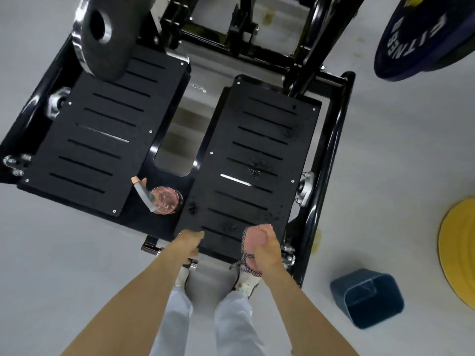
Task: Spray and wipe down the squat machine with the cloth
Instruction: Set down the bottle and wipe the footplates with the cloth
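Note:
The black squat machine (331,140) lies below me with two slotted foot plates. The right plate (257,155) carries wet droplets in several spots. My right hand (264,246) grips a bunched pink cloth (253,240) with a dark patterned edge, at the plate's near edge. My left hand (189,242) rests on the near left corner of the same plate, fingers curled over its edge. A spray bottle (160,200) with pinkish liquid stands on the black base between the two plates. The left plate (97,134) looks dry.
A steel weight plate (100,34) hangs over the left plate's far end. A dark blue bumper plate (421,39) sits at the top right, yellow plates (460,253) at the right edge. A blue bin (370,299) lies tipped on the grey floor to my right. My feet stand at the machine's near end.

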